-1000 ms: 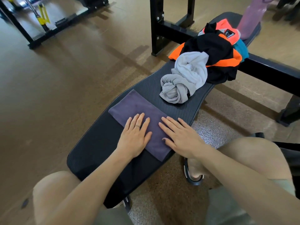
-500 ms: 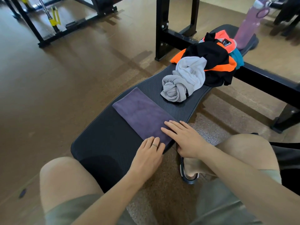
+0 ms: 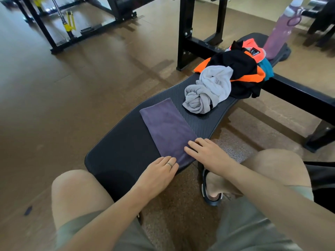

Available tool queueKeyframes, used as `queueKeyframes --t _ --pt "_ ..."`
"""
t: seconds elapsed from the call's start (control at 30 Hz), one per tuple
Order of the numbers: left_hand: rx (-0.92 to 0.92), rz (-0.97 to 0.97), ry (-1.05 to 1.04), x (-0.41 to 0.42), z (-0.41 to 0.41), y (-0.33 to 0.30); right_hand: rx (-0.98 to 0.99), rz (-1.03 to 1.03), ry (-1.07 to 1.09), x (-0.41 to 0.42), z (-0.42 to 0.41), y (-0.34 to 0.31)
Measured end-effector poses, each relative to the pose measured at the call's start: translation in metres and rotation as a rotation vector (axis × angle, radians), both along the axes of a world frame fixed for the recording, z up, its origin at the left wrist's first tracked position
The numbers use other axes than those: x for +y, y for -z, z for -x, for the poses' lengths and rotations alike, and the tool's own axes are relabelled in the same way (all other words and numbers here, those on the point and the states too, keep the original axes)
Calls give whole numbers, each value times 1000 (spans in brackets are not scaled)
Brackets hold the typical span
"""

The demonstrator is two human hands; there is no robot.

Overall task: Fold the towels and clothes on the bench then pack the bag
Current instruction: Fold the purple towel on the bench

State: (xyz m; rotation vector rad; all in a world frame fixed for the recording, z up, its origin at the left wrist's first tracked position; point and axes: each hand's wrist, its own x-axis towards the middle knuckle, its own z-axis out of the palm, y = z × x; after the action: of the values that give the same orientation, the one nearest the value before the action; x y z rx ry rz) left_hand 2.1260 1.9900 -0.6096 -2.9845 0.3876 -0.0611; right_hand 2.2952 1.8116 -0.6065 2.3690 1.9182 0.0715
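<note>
A folded purple towel (image 3: 166,129) lies flat across the black padded bench (image 3: 119,147). My left hand (image 3: 159,173) rests at the towel's near corner, its fingertips curled at or under the edge; whether it grips the cloth is unclear. My right hand (image 3: 206,153) lies flat with spread fingers on the towel's near right end. Farther along the bench sits a crumpled grey towel (image 3: 208,91), and behind it a heap of black and orange clothes (image 3: 239,69) with a teal piece (image 3: 266,68). No bag is in view.
A pink water bottle (image 3: 279,31) stands at the bench's far end. Black rack uprights (image 3: 184,33) and a frame bar (image 3: 299,96) flank the bench. My knees are at the near edge, a sandalled foot (image 3: 212,189) on the floor below. More gym equipment stands far left.
Both hands slid from the towel's middle toward its near end. My left hand moved down to the near corner, its fingers now curled at the edge. The view tilted up slightly.
</note>
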Motion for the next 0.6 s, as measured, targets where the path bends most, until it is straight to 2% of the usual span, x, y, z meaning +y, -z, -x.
queueKeyframes --t 0.13,0.23,0.37,0.5,0.6 --pt "38 19 -118 1 -3 0 12 -38 -10 -2 -5 5" --pt "44 107 -214 0 -6 -2 88 -124 46 0 -14 3" --pt "-1 307 -361 -3 -10 -10 346 -212 210 10 -28 -5" --pt "-46 429 -480 -1 -19 -11 485 -213 291 24 -40 -18" --pt "-36 697 -620 7 -22 -7 607 -161 379 34 -48 -20"
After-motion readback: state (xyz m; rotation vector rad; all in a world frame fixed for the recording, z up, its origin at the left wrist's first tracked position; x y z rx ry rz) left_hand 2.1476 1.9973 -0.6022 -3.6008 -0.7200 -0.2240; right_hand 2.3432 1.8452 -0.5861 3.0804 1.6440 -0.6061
